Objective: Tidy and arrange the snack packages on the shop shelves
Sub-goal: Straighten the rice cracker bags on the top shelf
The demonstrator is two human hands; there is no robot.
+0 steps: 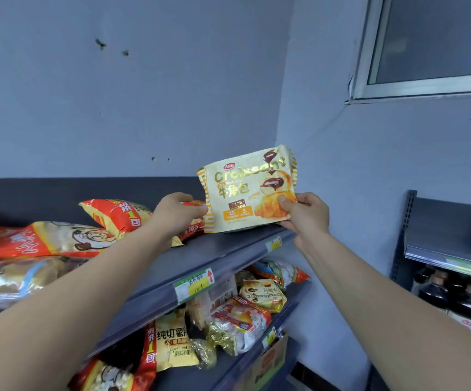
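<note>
Standing upright on top shelf (228,249), cream-and-gold croissant pack (245,190): right hand (304,214) grip pinches lower right corner, left hand (176,214) grip pinches left edge.

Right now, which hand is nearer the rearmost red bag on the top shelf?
Left. The left hand overlaps the red bag, at the croissant pack's left edge; the right hand grips the pack's right corner, farther off.
</note>
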